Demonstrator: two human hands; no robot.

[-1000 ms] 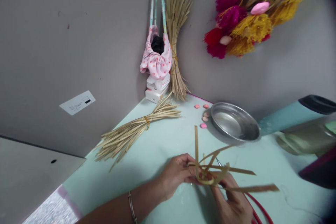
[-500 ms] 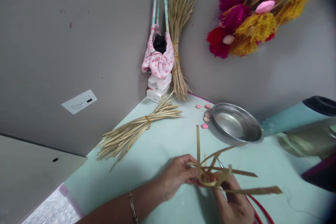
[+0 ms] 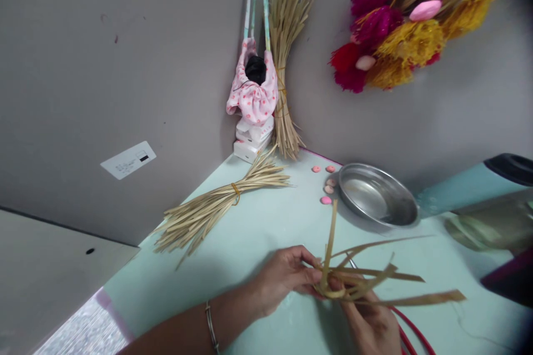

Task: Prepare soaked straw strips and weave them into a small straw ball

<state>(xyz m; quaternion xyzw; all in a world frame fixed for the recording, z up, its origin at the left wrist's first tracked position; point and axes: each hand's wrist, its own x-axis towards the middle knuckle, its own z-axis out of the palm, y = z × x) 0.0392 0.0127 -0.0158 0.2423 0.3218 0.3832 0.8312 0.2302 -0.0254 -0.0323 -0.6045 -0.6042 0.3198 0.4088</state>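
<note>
Both my hands meet at a small piece woven from flat straw strips (image 3: 333,290), low in the view right of centre. My left hand (image 3: 287,274) pinches its left side between thumb and fingers. On the other side my right hand (image 3: 368,319) grips it from below, partly covered by the strips. Loose strip ends fan out up and to the right. Behind the weave, a thin metal tip shows, and red curved handles (image 3: 410,327) lie by my right hand; whether they belong together is hidden.
A tied straw bundle (image 3: 222,202) lies left on the pale green table; another bundle (image 3: 285,66) stands in the corner beside a pink dotted pouch (image 3: 256,102). A steel bowl (image 3: 378,197), several pink pieces (image 3: 326,200) and a turquoise bottle (image 3: 462,186) sit behind my hands. Tassels (image 3: 410,44) hang upper right.
The loose strips have swung to the right, and the upright one now leans rightward. My hands keep hold of the weave almost in place; the whole view has shifted slightly.
</note>
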